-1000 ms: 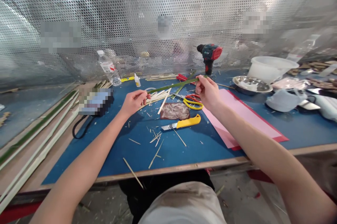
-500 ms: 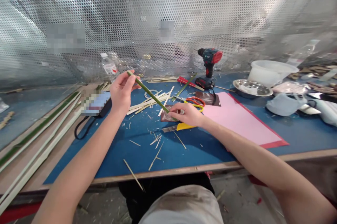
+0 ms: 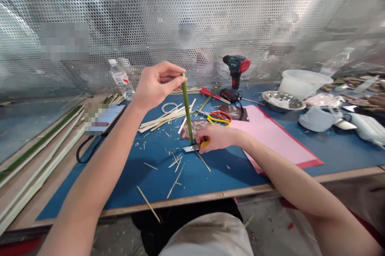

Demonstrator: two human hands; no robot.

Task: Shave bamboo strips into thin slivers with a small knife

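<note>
Between thumb and fingers, my left hand pinches the top of a green bamboo strip, which stands nearly upright over the blue mat. My right hand is closed around the yellow handle of a utility knife. Its blade points left, low over the mat, by the strip's lower end; whether blade and strip touch I cannot tell. Behind my right hand lie scissors with red and yellow handles and a brown sheet. Pale bamboo strips are piled left of the upright one.
A cordless drill stands at the back before a perforated metal screen. Pink paper, a metal bowl and a white tub are on the right. At left are a phone, a bottle and long bamboo strips.
My left hand has moved right and up, bringing the bamboo strip from slanted to nearly upright. My right hand has let go of the strip's lower end and taken hold of the utility knife.
</note>
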